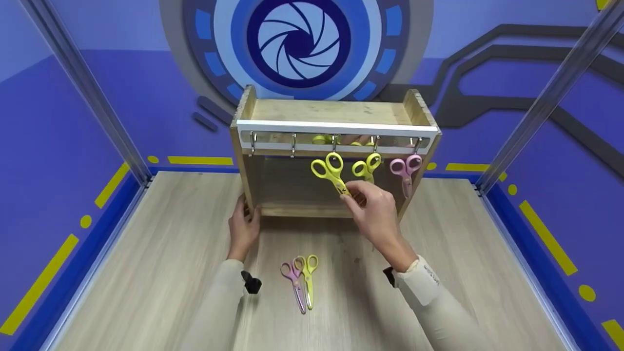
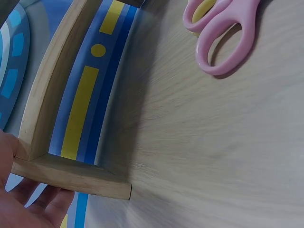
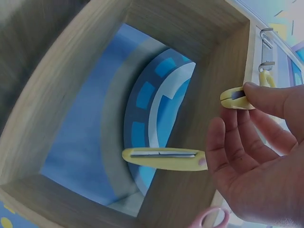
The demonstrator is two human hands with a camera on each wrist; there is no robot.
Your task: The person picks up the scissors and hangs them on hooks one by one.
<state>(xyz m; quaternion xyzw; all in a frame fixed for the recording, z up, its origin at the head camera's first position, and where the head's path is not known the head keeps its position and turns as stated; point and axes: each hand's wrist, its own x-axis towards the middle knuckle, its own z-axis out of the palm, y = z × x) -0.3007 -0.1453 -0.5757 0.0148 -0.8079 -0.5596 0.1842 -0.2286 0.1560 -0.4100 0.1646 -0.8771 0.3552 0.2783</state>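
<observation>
My right hand [image 1: 380, 209] pinches the blade end of yellow scissors [image 1: 338, 181] between thumb and fingers, handles up. One finger loop meets the middle hook [image 1: 335, 141]; whether the hook passes through it I cannot tell. In the right wrist view, the tip of these scissors [image 3: 236, 99] shows at the thumb. Another yellow pair [image 1: 369, 165] and a pink pair [image 1: 406, 170] hang from hooks to the right. My left hand [image 1: 243, 228] grips the lower left side of the wooden rack [image 1: 247, 180]; in the left wrist view its fingers [image 2: 54, 202] curl under the wood.
Pink scissors [image 1: 294, 281] and yellow scissors [image 1: 309, 283] lie on the wood-patterned table [image 1: 185, 234] before the rack, handles overlapping. Two hooks on the left of the white rail [image 1: 336, 127] carry nothing. Blue printed walls and metal posts [image 1: 92, 87] enclose the table.
</observation>
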